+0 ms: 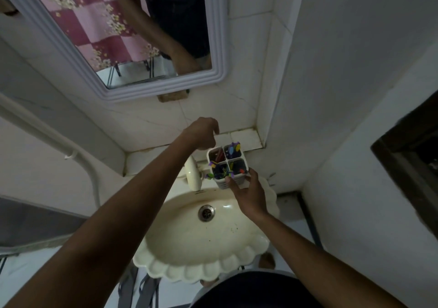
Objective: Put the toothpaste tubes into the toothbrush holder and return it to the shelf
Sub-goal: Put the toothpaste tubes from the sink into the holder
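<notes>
A white toothbrush holder (pixel 237 182) with four compartments hangs above the back of the sink, in front of the tiled shelf (pixel 246 138). My right hand (pixel 250 195) grips it from below at its near side. Colourful toothbrushes fill three compartments; the far-left compartment (pixel 217 155) holds reddish items, too dim to tell whether they are toothpaste tubes. My left hand (pixel 204 132) hovers just above the holder's far-left corner, fingers curled downward with nothing visible in them.
A cream scalloped sink (pixel 180 243) with a drain (pixel 206 213) lies below the hands, its tap (pixel 193 172) left of the holder. A white-framed mirror (pixel 219 47) hangs above the shelf. A wall corner stands at the right, a pipe (pixel 71 151) at the left.
</notes>
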A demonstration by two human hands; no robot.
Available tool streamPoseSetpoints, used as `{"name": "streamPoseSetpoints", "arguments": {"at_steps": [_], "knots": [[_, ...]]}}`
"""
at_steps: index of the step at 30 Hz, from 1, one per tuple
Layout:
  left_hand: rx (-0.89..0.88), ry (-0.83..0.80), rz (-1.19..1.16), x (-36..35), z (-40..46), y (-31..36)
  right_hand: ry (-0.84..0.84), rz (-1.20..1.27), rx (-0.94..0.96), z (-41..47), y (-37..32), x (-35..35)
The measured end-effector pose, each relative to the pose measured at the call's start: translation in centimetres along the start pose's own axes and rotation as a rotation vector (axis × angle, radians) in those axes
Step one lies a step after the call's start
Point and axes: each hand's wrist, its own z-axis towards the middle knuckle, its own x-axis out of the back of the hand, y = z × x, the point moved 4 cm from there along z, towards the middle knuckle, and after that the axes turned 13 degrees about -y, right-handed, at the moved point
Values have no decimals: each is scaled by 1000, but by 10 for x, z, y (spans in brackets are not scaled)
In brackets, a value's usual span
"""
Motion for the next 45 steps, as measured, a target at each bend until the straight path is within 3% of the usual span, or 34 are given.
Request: {"name": "streamPoseSetpoints", "arguments": {"at_steps": [5, 9, 12, 16, 19, 23, 28, 32, 36, 41, 45], "knots": [[-90, 42, -167, -13, -8, -6, -5, -33, -5, -3, -4, 0], [-175, 238, -606, -23, -30, -24, 16, -38, -8, -5, -5, 2], [-135, 386, -924, -39, -50, -58, 41, -48, -23, -4, -2, 0], [-21, 455, -1241, -72, -72, -114, 88, -47, -33, -3, 6, -3], [108, 484, -1221, -101, -83, -156, 96, -81, -38, -1, 10, -9], [206, 490, -1023, -131, -83, -194, 130, -69, -43, 1, 15, -15], [198, 463, -869, -141, -73, -204, 163, -43, -132, 5, 33, -18], [238, 440, -490, -136, -60, -205, 191, -15, -185, 3, 34, -22], [312, 262, -233, -134, -45, -210, 206, 31, -204, -2, 28, -29], [325, 176, -260, -135, -34, -225, 226, 58, -220, -3, 29, -35], [243, 257, -633, -126, -43, -224, 221, 56, -210, -4, 28, -33]]}}
